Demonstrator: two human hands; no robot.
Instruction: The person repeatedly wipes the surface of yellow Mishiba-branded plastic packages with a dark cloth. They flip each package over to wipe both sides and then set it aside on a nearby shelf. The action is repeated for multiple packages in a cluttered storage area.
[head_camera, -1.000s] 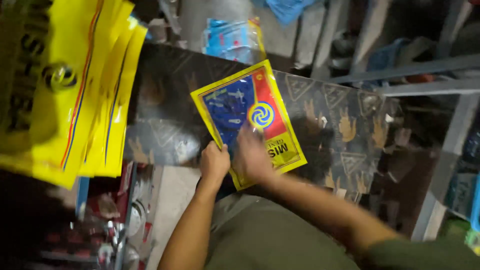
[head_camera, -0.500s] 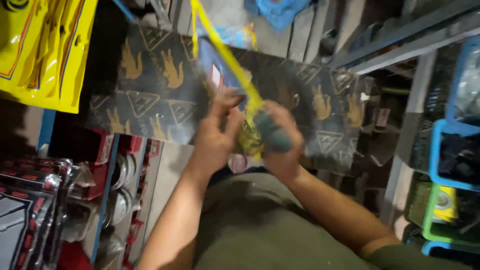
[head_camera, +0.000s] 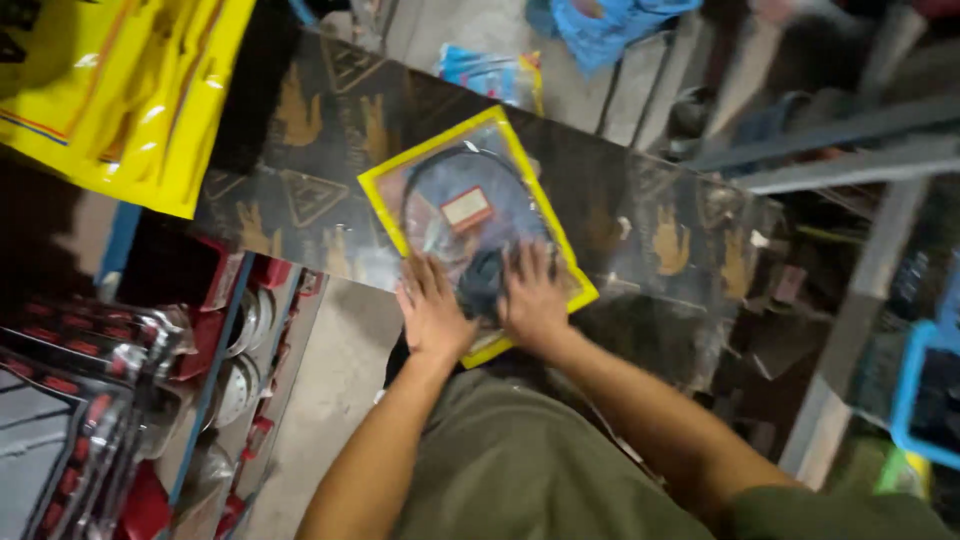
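1. A yellow-edged clear packet (head_camera: 470, 215) lies flat on the dark patterned board (head_camera: 300, 190) at the middle of the frame, a coiled black cable visible inside.
2. The left hand (head_camera: 432, 310) presses palm-down on the packet's lower left edge, fingers spread, gripping nothing.
3. The right hand (head_camera: 533, 295) lies flat on its lower right part, likewise open.
4. Yellow packets (head_camera: 120, 90) fill the upper left.

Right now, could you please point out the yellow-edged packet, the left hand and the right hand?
yellow-edged packet (head_camera: 462, 190): head view, on its clear upper face.
left hand (head_camera: 432, 312): head view, on its back.
right hand (head_camera: 533, 298): head view, on its back.
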